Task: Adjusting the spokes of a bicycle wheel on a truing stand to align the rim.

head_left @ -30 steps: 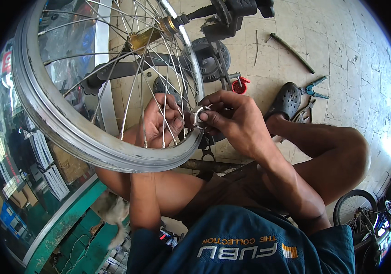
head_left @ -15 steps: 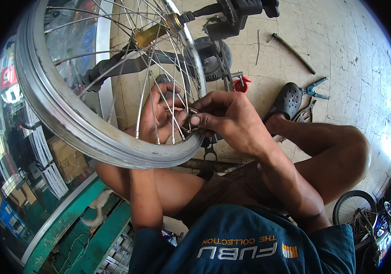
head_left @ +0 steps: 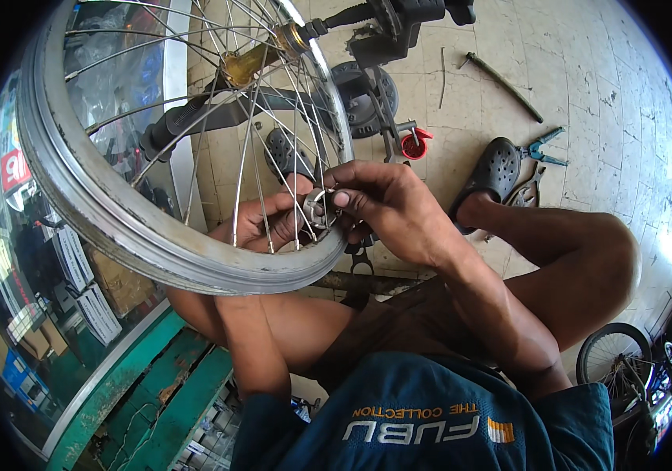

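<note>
A bare wheel rim (head_left: 195, 263) with thin metal spokes (head_left: 258, 157) and a gold hub (head_left: 243, 67) stands tilted in front of me. My left hand (head_left: 264, 224) reaches behind the spokes, its fingers closed on a small round notched metal spoke wrench (head_left: 314, 209) near the rim's inner edge. Right beside it, my right hand (head_left: 391, 200) pinches with thumb and forefinger at the spokes. What lies in that pinch is too small to make out. Spokes cover part of the left fingers.
A black stand (head_left: 363, 98) holds the wheel. On the tiled floor lie a red round item (head_left: 415, 144), a dark rod (head_left: 505, 88) and teal-handled pliers (head_left: 544, 147). A glass case (head_left: 53, 259) borders the left, a green wooden bench (head_left: 144, 385) below it. A bicycle wheel (head_left: 615, 361) stands lower right.
My left fingers have folded from spread to closed around the spoke wrench, which now shows more fully. My right hand keeps its pinch almost in place. The wheel has shifted slightly left.
</note>
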Demonstrator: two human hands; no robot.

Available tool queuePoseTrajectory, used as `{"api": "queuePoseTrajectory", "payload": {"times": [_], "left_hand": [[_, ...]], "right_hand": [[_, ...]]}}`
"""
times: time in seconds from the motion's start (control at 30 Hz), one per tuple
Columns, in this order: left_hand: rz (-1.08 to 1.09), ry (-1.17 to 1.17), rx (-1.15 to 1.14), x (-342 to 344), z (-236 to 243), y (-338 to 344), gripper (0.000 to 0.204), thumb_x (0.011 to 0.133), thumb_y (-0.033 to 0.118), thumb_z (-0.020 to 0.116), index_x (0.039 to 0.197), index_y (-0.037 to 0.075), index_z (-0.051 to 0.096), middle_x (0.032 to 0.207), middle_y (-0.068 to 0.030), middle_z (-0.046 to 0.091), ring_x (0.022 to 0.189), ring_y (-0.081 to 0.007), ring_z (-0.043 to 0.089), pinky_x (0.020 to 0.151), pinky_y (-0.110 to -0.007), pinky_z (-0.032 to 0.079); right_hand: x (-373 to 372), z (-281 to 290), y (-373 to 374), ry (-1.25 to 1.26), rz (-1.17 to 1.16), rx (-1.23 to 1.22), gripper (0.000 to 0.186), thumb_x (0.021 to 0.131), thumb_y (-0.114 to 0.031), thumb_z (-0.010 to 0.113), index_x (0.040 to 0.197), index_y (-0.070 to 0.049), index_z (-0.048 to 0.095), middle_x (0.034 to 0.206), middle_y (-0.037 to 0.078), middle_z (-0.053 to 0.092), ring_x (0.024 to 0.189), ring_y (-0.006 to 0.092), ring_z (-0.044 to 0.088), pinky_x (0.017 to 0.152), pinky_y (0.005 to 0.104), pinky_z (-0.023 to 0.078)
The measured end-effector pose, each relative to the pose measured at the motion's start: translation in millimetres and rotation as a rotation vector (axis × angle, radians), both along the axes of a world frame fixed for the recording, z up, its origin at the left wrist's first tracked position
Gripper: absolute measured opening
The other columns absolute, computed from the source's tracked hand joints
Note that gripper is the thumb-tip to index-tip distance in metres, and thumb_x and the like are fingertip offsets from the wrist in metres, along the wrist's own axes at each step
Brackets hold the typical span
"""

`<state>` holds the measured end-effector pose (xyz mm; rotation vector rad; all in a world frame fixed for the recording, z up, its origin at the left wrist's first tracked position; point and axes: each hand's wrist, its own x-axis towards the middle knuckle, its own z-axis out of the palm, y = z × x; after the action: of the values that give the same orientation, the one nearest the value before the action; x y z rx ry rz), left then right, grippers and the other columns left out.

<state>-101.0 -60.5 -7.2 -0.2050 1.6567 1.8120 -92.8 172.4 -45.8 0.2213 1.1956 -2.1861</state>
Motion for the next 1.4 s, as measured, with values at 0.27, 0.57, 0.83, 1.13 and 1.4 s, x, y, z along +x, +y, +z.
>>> {"api": "queuePoseTrajectory", "payload": {"times": [0.27,0.57,0.83,1.13,1.4], "left_hand": [[0.021,0.059,-0.038,6,-12,-7,0.023,0.093,0.009,0.074,0.114,0.0,0.071,0.106,-0.0152,0.075,0.083,-0.0129,0.069,0.071,-0.023,0.055],[0.257,-0.08,0.13,16,-17,17,0.022,0.098,0.009,0.065,0.119,0.005,0.064,0.106,-0.0088,0.073,0.086,-0.0135,0.07,0.078,-0.023,0.056],[0.395,-0.006,0.146,40,-32,38,0.038,0.094,0.012,0.071,0.127,0.007,0.054,0.105,-0.0083,0.071,0.087,-0.0129,0.068,0.081,-0.027,0.057],[0.403,0.168,-0.028,58,-36,30,0.034,0.097,0.007,0.063,0.13,0.006,0.057,0.109,-0.009,0.071,0.091,-0.0126,0.068,0.082,-0.026,0.056],[0.379,0.255,-0.173,54,-22,42,0.042,0.09,-0.005,0.061,0.132,0.002,0.056,0.104,-0.0052,0.068,0.089,-0.0105,0.062,0.08,-0.022,0.049]], "right_hand": [[1,-2,-1,0.009,0.05,0.041,0.022,0.103,0.001,0.057,0.121,0.002,0.069,0.089,0.006,0.068,0.07,0.0095,0.061,0.062,0.0223,0.052],[3,14,5,-0.016,0.007,0.201,0.019,0.096,-0.001,0.066,0.114,0.004,0.072,0.085,0.007,0.07,0.071,0.0135,0.062,0.065,0.0264,0.053],[2,22,11,0.282,-0.008,0.37,0.021,0.086,0.004,0.068,0.106,0.003,0.073,0.085,0.009,0.072,0.073,0.0155,0.065,0.069,0.0298,0.055],[-3,18,13,0.362,0.088,0.512,0.023,0.081,0.006,0.072,0.104,0.001,0.074,0.087,0.009,0.074,0.074,0.014,0.065,0.07,0.0289,0.055],[8,-22,-3,0.323,-0.113,0.329,0.024,0.084,0.012,0.066,0.104,0.002,0.074,0.089,0.007,0.073,0.076,0.0127,0.065,0.069,0.0259,0.054]]}}
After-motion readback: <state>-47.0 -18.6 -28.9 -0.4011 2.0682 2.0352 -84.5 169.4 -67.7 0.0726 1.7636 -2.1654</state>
